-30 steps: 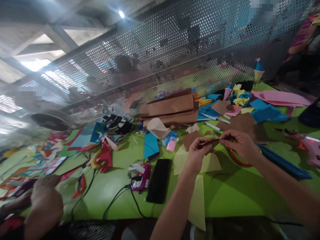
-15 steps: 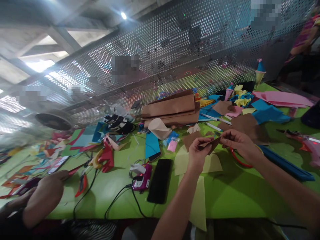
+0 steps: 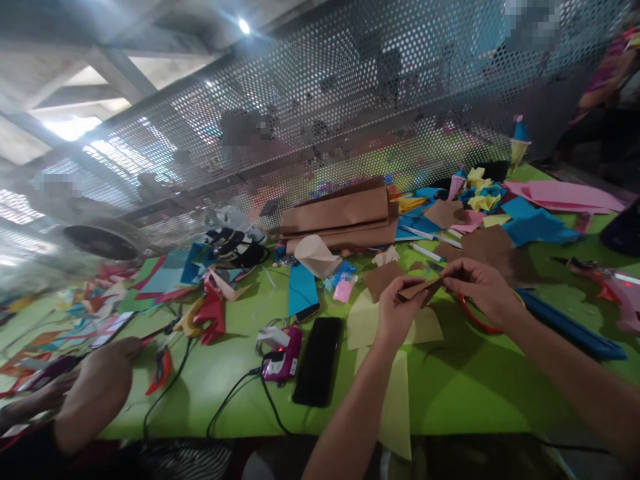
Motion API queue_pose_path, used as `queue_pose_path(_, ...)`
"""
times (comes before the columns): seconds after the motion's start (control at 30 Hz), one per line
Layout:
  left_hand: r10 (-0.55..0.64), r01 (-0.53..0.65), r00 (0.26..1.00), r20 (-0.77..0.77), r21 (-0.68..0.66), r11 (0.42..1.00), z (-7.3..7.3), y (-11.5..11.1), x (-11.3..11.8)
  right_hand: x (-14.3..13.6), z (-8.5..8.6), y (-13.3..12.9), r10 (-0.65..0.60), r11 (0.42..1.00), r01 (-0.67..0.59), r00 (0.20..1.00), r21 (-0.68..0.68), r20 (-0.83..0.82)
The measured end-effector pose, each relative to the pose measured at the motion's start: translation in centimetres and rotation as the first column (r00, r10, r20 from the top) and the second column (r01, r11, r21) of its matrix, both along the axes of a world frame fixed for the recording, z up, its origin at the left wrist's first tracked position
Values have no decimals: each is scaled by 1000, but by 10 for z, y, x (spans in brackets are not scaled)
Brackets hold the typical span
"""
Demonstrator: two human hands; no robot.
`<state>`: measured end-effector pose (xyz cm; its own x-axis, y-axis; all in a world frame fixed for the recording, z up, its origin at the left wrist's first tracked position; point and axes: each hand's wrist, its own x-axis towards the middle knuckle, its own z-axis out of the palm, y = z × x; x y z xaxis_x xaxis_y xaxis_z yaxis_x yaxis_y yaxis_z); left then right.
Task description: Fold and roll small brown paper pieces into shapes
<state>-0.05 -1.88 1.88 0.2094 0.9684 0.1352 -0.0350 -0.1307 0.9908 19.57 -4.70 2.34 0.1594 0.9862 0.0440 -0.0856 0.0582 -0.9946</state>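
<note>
A small brown piece (image 3: 417, 291), folded and sheet-like, is held between my two hands; whether it is felt or paper I cannot tell. My left hand (image 3: 395, 307) pinches its left part between thumb and fingers. The fingertips of my right hand (image 3: 473, 283) are closed on its right end. Below my right hand shows a red ring-shaped thing (image 3: 477, 319), partly hidden. Pale yellow cut pieces (image 3: 365, 323) lie flat under my hands, and a brown scrap (image 3: 383, 279) rests just beyond my left hand.
A black phone (image 3: 319, 360) and a purple power adapter (image 3: 284, 357) with cables lie left of my arm. A blue tray-like thing (image 3: 575, 327) lies on the right. Folded brown sheets (image 3: 337, 217) stand at the back. A co-worker's arm (image 3: 97, 393) reaches in at left, near red-handled pliers (image 3: 161, 370).
The brown piece has tilted slightly in my hands, which keep their grip in nearly the same place. The co-worker's arm at left has moved slightly. The view has shifted a little.
</note>
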Motion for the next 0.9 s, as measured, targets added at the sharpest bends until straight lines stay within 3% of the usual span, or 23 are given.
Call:
queue_pose_path(0.13, -3, 4, 1000, -28, 29, 1000, 1, -2, -1, 1, -2, 0, 11, 1000, -11, 1000, -3, 17)
queue_pose_path(0.3, -105, 107, 991, -87, 21, 994, 7, -2, -6, 3, -3, 1, -38, 999, 38, 999, -13, 19)
queue_pose_path(0.5, -17, 86, 964, 265, -254, 963, 9, 1, -7, 0, 1, -1, -81, 997, 79, 994, -20, -70)
queue_pose_path(0.63, -93, 189, 953, 289, -324, 927, 8, -5, 1, -3, 0, -3, -100, 995, 100, 991, -11, -86)
queue_pose_path(0.9, 35, 39, 970, 242, -297, 954, 2, -3, 6, -6, 5, -5, -6, 999, 1, 992, -41, -128)
